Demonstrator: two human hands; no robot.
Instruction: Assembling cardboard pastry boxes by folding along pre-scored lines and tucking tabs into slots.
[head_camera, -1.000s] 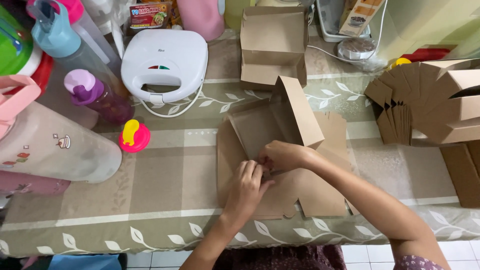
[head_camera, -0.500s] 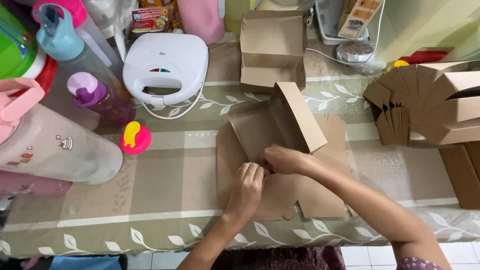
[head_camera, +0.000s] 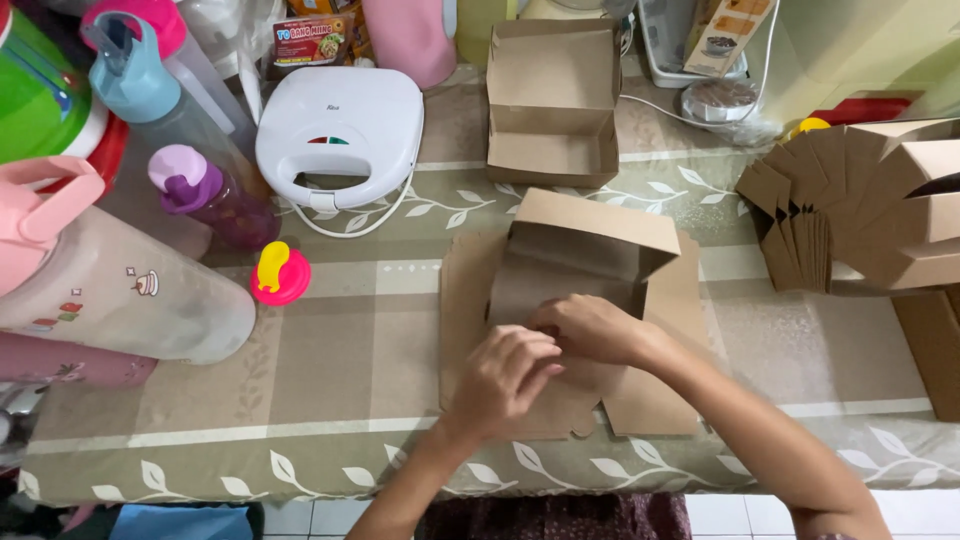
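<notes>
While both hands meet over the middle of the table, the half-folded brown cardboard box blank (head_camera: 575, 300) lies directly under and just ahead of them, on the olive tablecloth with a white leaf pattern (head_camera: 330, 370). Its long axis runs away from the person, from the flat flaps at the near table edge to the raised back wall on the far side. The left hand (head_camera: 505, 378) is curled, with its fingers bent down and pressing on the near flat part of the cardboard. The right hand (head_camera: 590, 328) lies a little further in and is nearer to the raised wall; its fingers pinch a fold at the front of the box, but the exact grip is hidden. The two hands touch each other. Beyond the blank stands a finished open brown cardboard box (head_camera: 552, 100), and to the left a white sandwich maker (head_camera: 340, 125). At the right lies a stack of flat brown cardboard blanks (head_camera: 800, 220).
</notes>
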